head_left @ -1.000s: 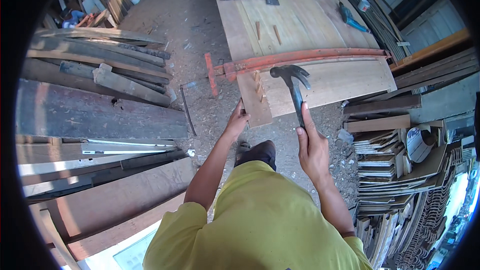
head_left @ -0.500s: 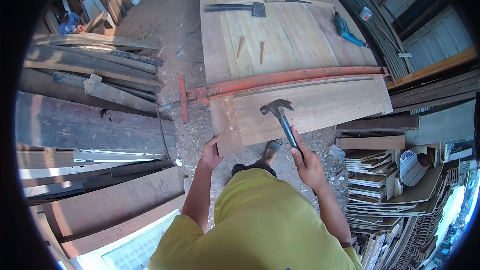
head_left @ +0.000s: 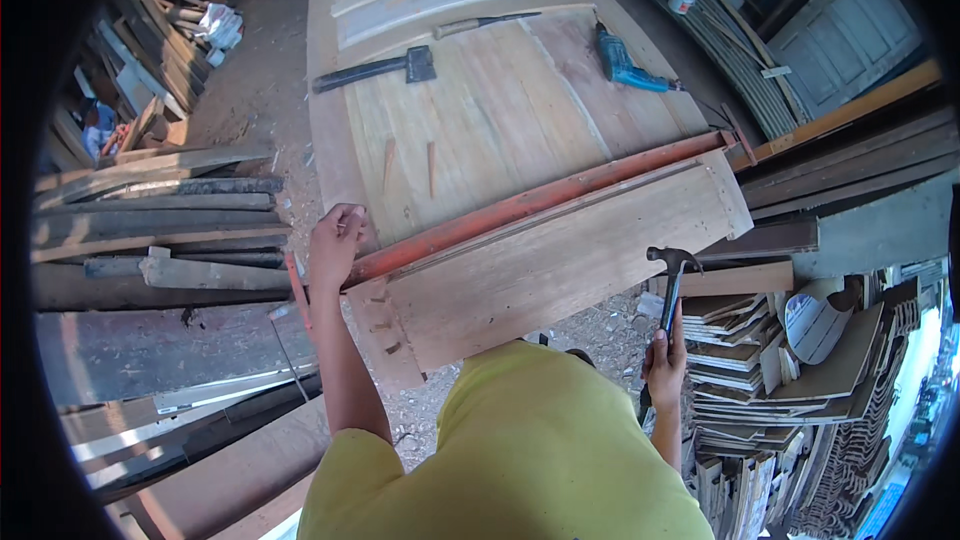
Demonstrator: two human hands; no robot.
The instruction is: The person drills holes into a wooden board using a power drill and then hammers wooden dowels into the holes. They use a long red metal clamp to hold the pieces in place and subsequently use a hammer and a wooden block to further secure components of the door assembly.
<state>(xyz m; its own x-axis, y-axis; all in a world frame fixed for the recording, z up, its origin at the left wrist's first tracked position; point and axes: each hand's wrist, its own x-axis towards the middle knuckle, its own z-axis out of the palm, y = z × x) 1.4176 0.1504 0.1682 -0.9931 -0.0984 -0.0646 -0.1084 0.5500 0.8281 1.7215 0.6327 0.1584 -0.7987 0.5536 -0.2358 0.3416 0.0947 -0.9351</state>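
A claw hammer [head_left: 668,290] stands upright in my right hand [head_left: 664,368], which is closed round its handle at the right of the door's near end. My left hand [head_left: 340,237] is over the door's left edge, beside the red bar clamp [head_left: 530,208], its fingers loosely bent with nothing visible in them. The large wooden door [head_left: 470,130] lies flat, and the clamp spans it. On my side of the clamp is its wide end rail [head_left: 550,275]; joint ends show at the rail's left. Two thin wooden wedges [head_left: 432,170] lie on the boards.
Farther up the door lie a hatchet [head_left: 420,63], a chisel [head_left: 470,26] and a teal power drill [head_left: 625,65]. Stacked planks [head_left: 170,225] flank the left side. Piled board offcuts [head_left: 735,340] stand at right. A person [head_left: 98,128] sits at the far left.
My left hand has gone from the rail's near left corner up to the clamp's left part. My right hand has carried the hammer right, away from above the rail. The view has shifted.
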